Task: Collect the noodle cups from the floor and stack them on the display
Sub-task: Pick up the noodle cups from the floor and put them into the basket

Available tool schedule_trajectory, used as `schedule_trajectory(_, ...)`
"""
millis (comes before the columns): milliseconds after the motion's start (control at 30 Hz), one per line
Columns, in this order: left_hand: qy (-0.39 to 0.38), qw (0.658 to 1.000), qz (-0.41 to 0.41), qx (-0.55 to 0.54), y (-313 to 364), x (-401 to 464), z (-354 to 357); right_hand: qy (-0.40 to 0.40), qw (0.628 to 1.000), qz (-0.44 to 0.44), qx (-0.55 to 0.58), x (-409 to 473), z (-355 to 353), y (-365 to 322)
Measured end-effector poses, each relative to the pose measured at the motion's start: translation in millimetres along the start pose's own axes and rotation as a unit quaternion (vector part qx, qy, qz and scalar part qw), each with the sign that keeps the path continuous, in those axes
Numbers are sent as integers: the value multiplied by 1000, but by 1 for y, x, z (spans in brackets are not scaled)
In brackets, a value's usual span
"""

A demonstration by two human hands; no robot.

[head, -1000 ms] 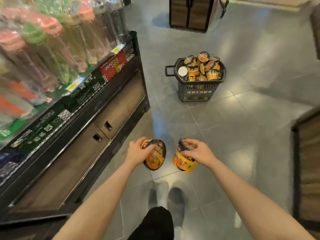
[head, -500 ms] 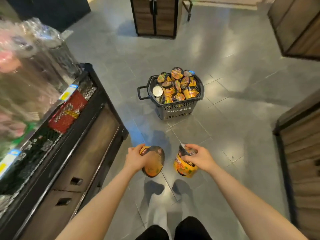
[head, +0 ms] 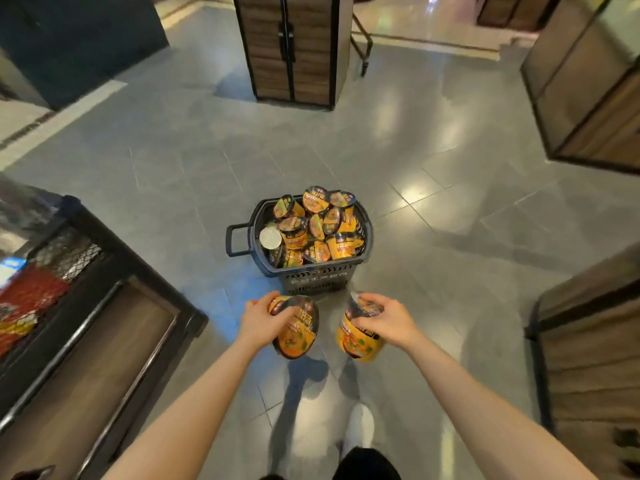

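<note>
My left hand (head: pixel 265 320) grips an orange noodle cup (head: pixel 298 336) tilted on its side, its dark lid facing me. My right hand (head: pixel 389 320) holds a second orange noodle cup (head: pixel 358 342) by its lid rim, nearly upright. Both cups hang above the grey tiled floor in front of my legs. Just beyond them a black shopping basket (head: pixel 313 275) stands on the floor, heaped with several more orange noodle cups (head: pixel 317 226); one shows its white base.
A dark display shelf unit (head: pixel 104 327) with wooden drawers and red packets runs along the left. Wooden cabinets stand at the right (head: pixel 588 358), the far right (head: pixel 588 81) and the far middle (head: pixel 294 46). Grey floor surrounds the basket.
The view has swung right, away from the left shelf, and the basket now lies straight ahead and nearer. Both hands keep the same hold on their cups.
</note>
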State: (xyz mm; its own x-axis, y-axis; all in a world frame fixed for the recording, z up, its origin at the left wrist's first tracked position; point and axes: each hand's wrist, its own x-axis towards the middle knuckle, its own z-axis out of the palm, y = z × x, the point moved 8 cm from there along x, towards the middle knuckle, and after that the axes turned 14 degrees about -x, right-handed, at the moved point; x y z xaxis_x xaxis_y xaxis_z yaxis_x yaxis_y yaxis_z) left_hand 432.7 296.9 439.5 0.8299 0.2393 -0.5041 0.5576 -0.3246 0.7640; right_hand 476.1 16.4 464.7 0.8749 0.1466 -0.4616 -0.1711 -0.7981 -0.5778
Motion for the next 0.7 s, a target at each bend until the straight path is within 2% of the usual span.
schedule_trajectory(133,19,1000,-6,-19,49,35,30,-9,999,-18,-29,57,-48,8)
schedule_trajectory(300,29,999,-9,-20,84,83,53,-46,999,-14,4,120,-82,20)
schedule_trajectory(500,42,997,-48,-34,45,189,72,-59,998,-7,-17,208,-104,28)
schedule_trajectory(633,70,994,-65,-60,73,235,67,-91,995,-11,-44,277,-112,4)
schedule_trajectory(700,78,990,-87,-80,53,271,67,-99,992,-25,-69,308,-119,-13)
